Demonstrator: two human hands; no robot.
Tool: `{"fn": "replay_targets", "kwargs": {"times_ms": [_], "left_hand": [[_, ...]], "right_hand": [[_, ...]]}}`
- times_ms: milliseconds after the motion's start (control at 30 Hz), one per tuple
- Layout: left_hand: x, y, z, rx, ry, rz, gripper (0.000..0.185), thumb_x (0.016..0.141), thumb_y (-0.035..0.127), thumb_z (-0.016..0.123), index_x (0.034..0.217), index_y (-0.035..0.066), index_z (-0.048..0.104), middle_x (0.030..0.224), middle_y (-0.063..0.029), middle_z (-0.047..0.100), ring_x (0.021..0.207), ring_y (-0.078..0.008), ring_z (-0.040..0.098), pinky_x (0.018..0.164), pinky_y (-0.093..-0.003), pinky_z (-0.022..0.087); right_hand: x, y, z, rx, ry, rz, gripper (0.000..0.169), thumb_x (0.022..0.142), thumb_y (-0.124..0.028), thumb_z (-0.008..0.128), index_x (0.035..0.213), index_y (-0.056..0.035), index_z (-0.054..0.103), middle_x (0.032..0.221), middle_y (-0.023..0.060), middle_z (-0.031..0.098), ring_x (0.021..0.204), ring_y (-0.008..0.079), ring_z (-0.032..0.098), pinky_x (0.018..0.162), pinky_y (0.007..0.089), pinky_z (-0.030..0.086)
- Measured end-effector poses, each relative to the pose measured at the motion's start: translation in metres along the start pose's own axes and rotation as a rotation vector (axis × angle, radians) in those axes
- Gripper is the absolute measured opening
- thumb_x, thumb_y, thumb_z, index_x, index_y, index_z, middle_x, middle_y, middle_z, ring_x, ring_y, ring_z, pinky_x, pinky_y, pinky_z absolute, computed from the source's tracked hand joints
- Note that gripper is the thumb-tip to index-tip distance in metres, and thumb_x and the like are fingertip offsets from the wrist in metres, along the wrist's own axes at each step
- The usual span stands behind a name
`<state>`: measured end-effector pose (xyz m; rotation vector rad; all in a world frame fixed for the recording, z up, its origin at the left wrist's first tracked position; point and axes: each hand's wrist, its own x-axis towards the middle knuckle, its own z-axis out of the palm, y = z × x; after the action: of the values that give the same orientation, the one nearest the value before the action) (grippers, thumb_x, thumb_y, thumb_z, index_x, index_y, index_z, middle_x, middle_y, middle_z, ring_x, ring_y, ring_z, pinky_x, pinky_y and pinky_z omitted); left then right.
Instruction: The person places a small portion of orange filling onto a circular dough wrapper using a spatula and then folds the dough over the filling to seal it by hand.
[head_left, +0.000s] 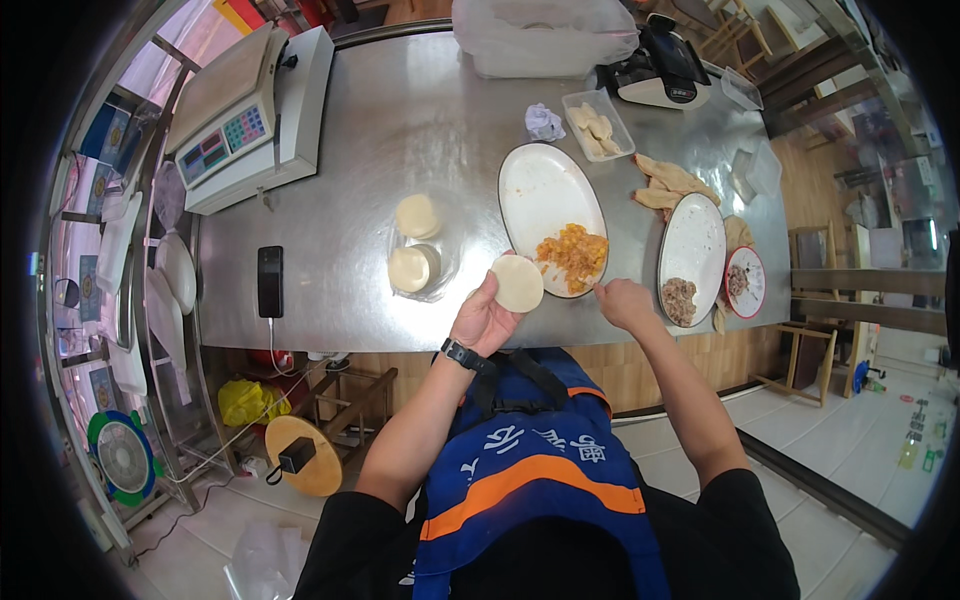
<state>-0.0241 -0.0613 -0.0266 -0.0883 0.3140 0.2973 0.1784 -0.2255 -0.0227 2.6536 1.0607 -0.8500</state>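
Note:
A round dough wrapper (517, 283) lies flat on the fingers of my left hand (484, 315), its thumb resting at the near-left edge. My right hand (624, 301) is closed at the near rim of a white oval plate (544, 176); a small end of something thin seems to show at its fingertips, too small to name. Orange-yellow chopped filling (576, 255) is heaped on the plate's near end, between the hands. Left of my left hand, two stacks of round wrappers (413, 268) sit on clear plastic.
A second oval plate (694, 232) with minced filling and a small red-rimmed plate (756, 289) stand right. Behind are a plastic tub of dumplings (619, 142), crumpled paper (544, 122) and a black-and-white appliance (666, 71). Left are a phone (271, 282) and weighing scale (225, 135).

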Motion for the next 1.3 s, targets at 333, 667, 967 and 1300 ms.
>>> {"fn": "replay_targets", "kwargs": {"times_ms": [333, 667, 967, 1300], "left_hand": [[0.005, -0.008, -0.08, 0.449, 0.387, 0.089, 0.039, 0.101, 0.027, 0.042, 0.124, -0.004, 0.048, 0.118, -0.0142, 0.06, 0.107, -0.0249, 0.061, 0.091, -0.0379, 0.052], [0.033, -0.018, -0.035, 0.444, 0.421, 0.03, 0.048, 0.103, 0.035, 0.031, 0.124, -0.006, 0.045, 0.121, -0.0207, 0.056, 0.111, -0.0315, 0.058, 0.096, -0.0446, 0.047], [0.052, -0.013, -0.01, 0.256, 0.252, 0.047, 0.054, 0.103, 0.036, 0.021, 0.127, -0.008, 0.041, 0.124, -0.0231, 0.052, 0.116, -0.0349, 0.052, 0.105, -0.0461, 0.039], [0.059, -0.017, 0.002, 0.228, 0.259, 0.038, 0.052, 0.103, 0.033, 0.02, 0.125, -0.01, 0.041, 0.121, -0.026, 0.053, 0.112, -0.0368, 0.054, 0.102, -0.046, 0.042]], "right_hand": [[0.033, 0.014, 0.026, 0.514, -0.36, -0.019, 0.054, 0.094, -0.048, 0.042, 0.081, -0.0033, 0.069, 0.062, 0.0074, 0.057, 0.048, 0.0199, 0.051, 0.048, 0.034, 0.042], [-0.004, -0.024, 0.018, 1.032, -0.097, -0.216, 0.046, 0.095, -0.043, 0.049, 0.076, -0.005, 0.067, 0.054, -0.0015, 0.045, 0.045, 0.0099, 0.04, 0.042, 0.0277, 0.031], [-0.041, -0.04, 0.002, 0.678, 0.332, -0.308, 0.034, 0.089, -0.034, 0.06, 0.085, -0.0007, 0.067, 0.062, 0.0131, 0.059, 0.053, 0.0218, 0.055, 0.052, 0.0346, 0.042], [-0.039, -0.062, 0.004, 0.828, 0.219, -0.203, 0.037, 0.09, -0.032, 0.058, 0.081, 0.0036, 0.065, 0.062, 0.0168, 0.058, 0.056, 0.0235, 0.057, 0.056, 0.0365, 0.043]]}}
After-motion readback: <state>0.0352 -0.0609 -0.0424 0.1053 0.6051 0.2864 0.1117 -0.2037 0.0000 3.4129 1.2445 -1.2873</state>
